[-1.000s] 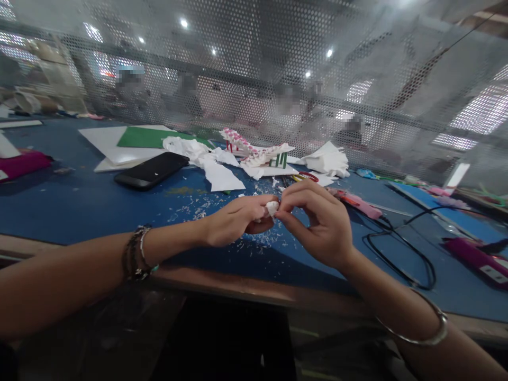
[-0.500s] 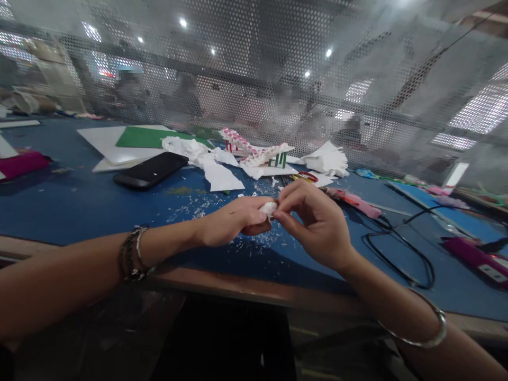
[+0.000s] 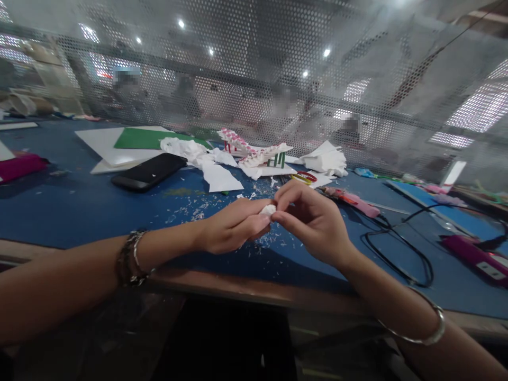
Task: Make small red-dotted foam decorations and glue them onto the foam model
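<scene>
A small white wad (image 3: 268,210), which looks like crumpled paper, sits between my two hands above the table's near part. My left hand (image 3: 234,225) is closed round it, with thumb and fingers pressed against its left side. My right hand (image 3: 313,219) pinches at its right end with thumb and forefinger. The fingers hide part of the wad. Small white paper scraps (image 3: 194,206) lie scattered on the blue tabletop (image 3: 79,211) beneath and around the hands.
Behind the hands lie crumpled white paper (image 3: 186,151), a black phone (image 3: 150,172), a green sheet (image 3: 138,138), a pink-and-white paper model (image 3: 254,151) and scissors (image 3: 305,177). To the right are a pink glue gun (image 3: 359,203), a black cable (image 3: 391,233) and a purple tool (image 3: 472,259).
My left thumb and fingers have shifted over the white wad and closed more tightly. My right hand stays pinched at its right end. The view has moved very slightly.
</scene>
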{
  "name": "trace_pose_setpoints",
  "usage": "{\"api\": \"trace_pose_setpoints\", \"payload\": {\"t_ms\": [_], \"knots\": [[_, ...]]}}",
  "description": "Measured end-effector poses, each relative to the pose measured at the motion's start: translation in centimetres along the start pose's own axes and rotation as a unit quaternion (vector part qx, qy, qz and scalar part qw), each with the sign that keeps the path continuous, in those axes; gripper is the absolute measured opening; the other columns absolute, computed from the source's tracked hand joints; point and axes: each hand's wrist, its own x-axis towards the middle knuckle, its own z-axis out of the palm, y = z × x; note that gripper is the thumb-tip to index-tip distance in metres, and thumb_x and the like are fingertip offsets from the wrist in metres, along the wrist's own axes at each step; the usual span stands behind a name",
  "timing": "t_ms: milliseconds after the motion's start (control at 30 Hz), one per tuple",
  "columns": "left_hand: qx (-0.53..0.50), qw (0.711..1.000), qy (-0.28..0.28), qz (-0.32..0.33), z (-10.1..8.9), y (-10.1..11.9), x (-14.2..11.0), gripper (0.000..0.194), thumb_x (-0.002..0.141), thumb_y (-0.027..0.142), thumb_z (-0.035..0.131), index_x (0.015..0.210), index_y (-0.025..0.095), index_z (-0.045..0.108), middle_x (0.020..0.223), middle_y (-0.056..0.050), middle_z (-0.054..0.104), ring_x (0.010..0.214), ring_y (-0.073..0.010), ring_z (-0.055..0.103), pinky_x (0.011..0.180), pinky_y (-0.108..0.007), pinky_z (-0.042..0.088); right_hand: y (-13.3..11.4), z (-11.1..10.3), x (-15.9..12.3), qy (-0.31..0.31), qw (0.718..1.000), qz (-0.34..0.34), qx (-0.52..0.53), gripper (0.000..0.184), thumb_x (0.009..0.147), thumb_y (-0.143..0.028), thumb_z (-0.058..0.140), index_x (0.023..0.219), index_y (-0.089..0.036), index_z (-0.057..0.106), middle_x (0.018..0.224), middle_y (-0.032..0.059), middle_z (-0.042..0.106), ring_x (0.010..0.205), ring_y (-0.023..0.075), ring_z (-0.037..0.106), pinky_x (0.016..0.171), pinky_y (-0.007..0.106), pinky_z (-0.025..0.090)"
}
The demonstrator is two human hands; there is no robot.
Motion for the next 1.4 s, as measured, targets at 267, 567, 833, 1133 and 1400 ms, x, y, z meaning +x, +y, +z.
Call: {"api": "trace_pose_setpoints", "payload": {"t_ms": [267, 567, 833, 1133, 1400], "knots": [[-0.092, 0.995, 0.001, -0.034, 0.3, 0.2, -0.2, 0.018, 0.080, 0.019, 0.022, 0.064, 0.020, 0.029, 0.048, 0.006, 0.032, 0.040, -0.0078, 0.026, 0.039, -0.022, 0.025, -0.4, -0.1, -0.1, -0.014, 0.999, 0.024, 0.028, 0.007, 0.076, -0.014, 0.053, 0.071, -0.016, 0.048, 0.072, 0.0001, 0.046, 0.066, 0.0076, 0.045, 0.058, 0.021, 0.042], [0.025, 0.999, -0.036, 0.010, -0.6, 0.3, 0.0, 0.015, 0.073, 0.013, 0.026, 0.060, 0.020, 0.032, 0.051, 0.004, 0.036, 0.045, -0.0096, 0.032, 0.044, -0.022, 0.029, -0.4, -0.4, -0.1, -0.051, 0.998, -0.024, -0.032, 0.009, 0.073, -0.011, 0.055, 0.069, -0.017, 0.048, 0.074, 0.0003, 0.046, 0.070, 0.0094, 0.046, 0.062, 0.025, 0.041], [0.007, 0.999, -0.042, 0.016, -1.0, 0.2, 0.1, 0.017, 0.072, 0.011, 0.026, 0.061, 0.019, 0.037, 0.052, 0.004, 0.039, 0.045, -0.0089, 0.035, 0.047, -0.020, 0.032, -0.6, -0.5, 0.0, -0.044, 0.993, -0.066, -0.090, 0.008, 0.073, -0.012, 0.057, 0.075, -0.017, 0.051, 0.074, -0.0001, 0.049, 0.068, 0.0085, 0.047, 0.060, 0.023, 0.042], [-0.058, 0.994, -0.079, -0.047, -1.1, 0.2, 0.4, 0.027, 0.075, 0.006, 0.027, 0.063, 0.015, 0.050, 0.057, 0.001, 0.053, 0.051, -0.0082, 0.046, 0.053, -0.018, 0.040, 0.1, -0.9, 0.0, -0.032, 0.997, -0.043, -0.064, 0.013, 0.074, -0.015, 0.057, 0.086, -0.016, 0.061, 0.077, 0.0012, 0.051, 0.069, 0.0085, 0.051, 0.061, 0.022, 0.045], [0.028, 0.999, 0.025, 0.012, -0.9, -0.8, 0.8, 0.017, 0.081, 0.017, 0.037, 0.084, 0.014, 0.054, 0.087, -0.004, 0.053, 0.083, -0.0126, 0.050, 0.076, -0.024, 0.040, 0.0, -1.4, 0.3, -0.020, 0.980, -0.056, -0.189, 0.007, 0.076, -0.018, 0.054, 0.082, -0.017, 0.059, 0.079, 0.0014, 0.053, 0.075, 0.0106, 0.051, 0.069, 0.025, 0.041]]}}
